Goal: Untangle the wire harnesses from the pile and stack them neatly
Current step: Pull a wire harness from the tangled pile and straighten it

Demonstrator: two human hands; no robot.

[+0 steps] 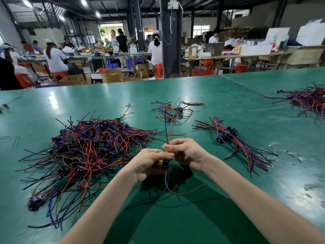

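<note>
"So, where does the harness sit at this moment?"

"Low in the middle of the frame. The left hand (pixel 149 162) and the right hand (pixel 186 154) meet above the green counter (pixel 175 217). Each grip is closed on the one harness (pixel 165 163), fingers and thumbs pinching it near its middle. A black lead and a red lead stand up from the fingers. A red tail and a blue tail hang down and trail on the counter towards the bottom of the frame."

"What could go wrong from here?"

"The big tangled pile (pixel 91 148) lies at left, just beside the left hand, and its loose red strands reach across under the raised leads. If one lead is hooked on a strand, I judge a quick pull would drag a clump along or tighten a knot."

"And the trailing tails?"

"Those could catch on stray ends at the pile's near edge as the harness swings towards the right."

"The sorted ones?"

"The stack (pixel 235 143) lies at right of centre, its wires running roughly one way. Laid down crooked or dropped, the harness would cross those wires and spoil the order. I think the small cluster (pixel 173 110) above the hands is another snag risk. A separate heap (pixel 309 99) at the far right edge is well apart."
</note>
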